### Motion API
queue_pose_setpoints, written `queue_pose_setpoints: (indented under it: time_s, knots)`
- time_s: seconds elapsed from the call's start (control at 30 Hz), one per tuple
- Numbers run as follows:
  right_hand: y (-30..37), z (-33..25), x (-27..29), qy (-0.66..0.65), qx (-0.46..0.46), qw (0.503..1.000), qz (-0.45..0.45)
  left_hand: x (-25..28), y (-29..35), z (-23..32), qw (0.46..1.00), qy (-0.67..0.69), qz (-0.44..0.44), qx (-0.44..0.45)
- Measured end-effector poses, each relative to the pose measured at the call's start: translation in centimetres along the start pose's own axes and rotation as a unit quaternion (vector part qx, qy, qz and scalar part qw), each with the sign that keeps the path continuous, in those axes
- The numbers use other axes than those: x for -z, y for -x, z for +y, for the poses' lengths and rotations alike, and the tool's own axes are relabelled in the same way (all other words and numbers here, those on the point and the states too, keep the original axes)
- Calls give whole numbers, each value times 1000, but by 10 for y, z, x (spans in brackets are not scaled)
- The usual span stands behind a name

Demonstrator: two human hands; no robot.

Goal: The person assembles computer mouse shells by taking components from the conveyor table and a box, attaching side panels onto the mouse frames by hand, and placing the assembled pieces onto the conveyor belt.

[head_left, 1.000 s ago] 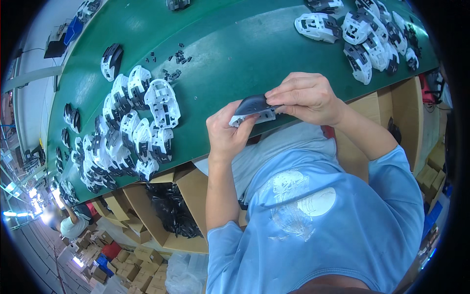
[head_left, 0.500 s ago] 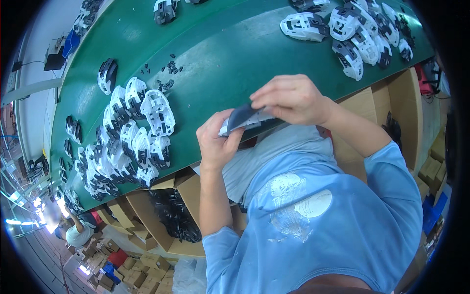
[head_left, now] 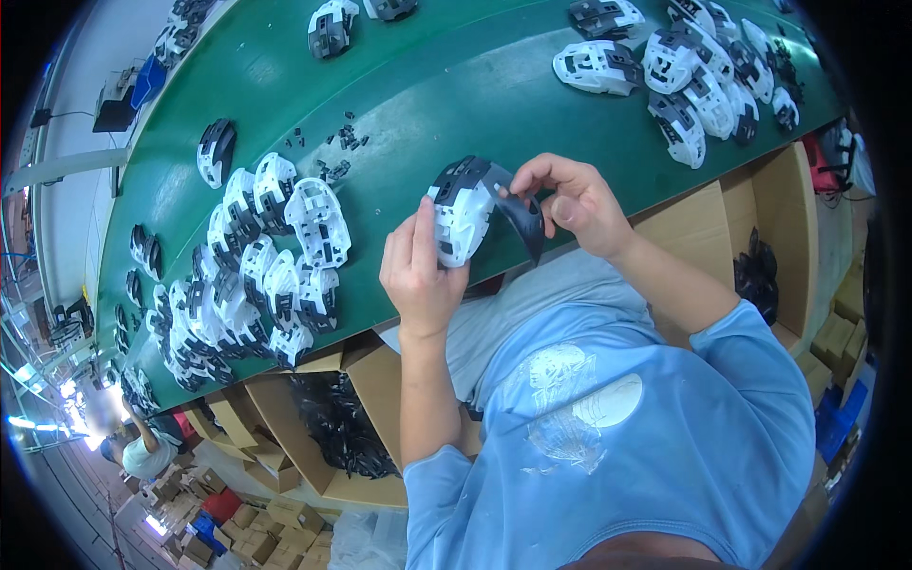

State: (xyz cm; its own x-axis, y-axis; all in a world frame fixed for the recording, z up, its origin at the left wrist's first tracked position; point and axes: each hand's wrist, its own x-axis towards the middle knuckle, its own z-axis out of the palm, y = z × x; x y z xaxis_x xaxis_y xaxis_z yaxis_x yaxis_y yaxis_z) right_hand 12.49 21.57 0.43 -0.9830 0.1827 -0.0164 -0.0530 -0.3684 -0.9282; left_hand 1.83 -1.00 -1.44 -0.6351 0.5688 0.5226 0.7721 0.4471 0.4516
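My left hand [head_left: 415,261] grips a white and black plastic shell [head_left: 463,214] by its left side, raised over the near edge of the bench. Its rounded face, with slots and a black upper part, is turned up. At the shell's right side hangs a thin, glossy black curved panel [head_left: 521,220], bent downward. The fingers of my right hand [head_left: 575,207] hold this panel near its top edge. I cannot tell whether the panel is joined to the shell or only touches it.
Similar shells [head_left: 318,223] crowd the left of the green bench [head_left: 408,119]; another pile [head_left: 703,90] lies far right. Small black pieces [head_left: 350,133] are scattered between. Cardboard boxes [head_left: 366,480] with black parts stand below the near edge. A person [head_left: 150,451] is at the far left.
The shell has been turned so its face now shows, upright in my left hand. The black panel has swung to its right side, and my right hand has moved slightly down.
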Motion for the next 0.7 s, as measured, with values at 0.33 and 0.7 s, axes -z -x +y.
queue_pose_setpoints:
  time_s: [0.33, 0.7]
  knots:
    - [-8, 10, -17, -25, -4, 998, 62, -2, -18, 7, 997, 4, -68, 41]
    - [-11, 14, -81, -73, 137, 966, 209, 3, -10, 52, 738, 595, 28, 316]
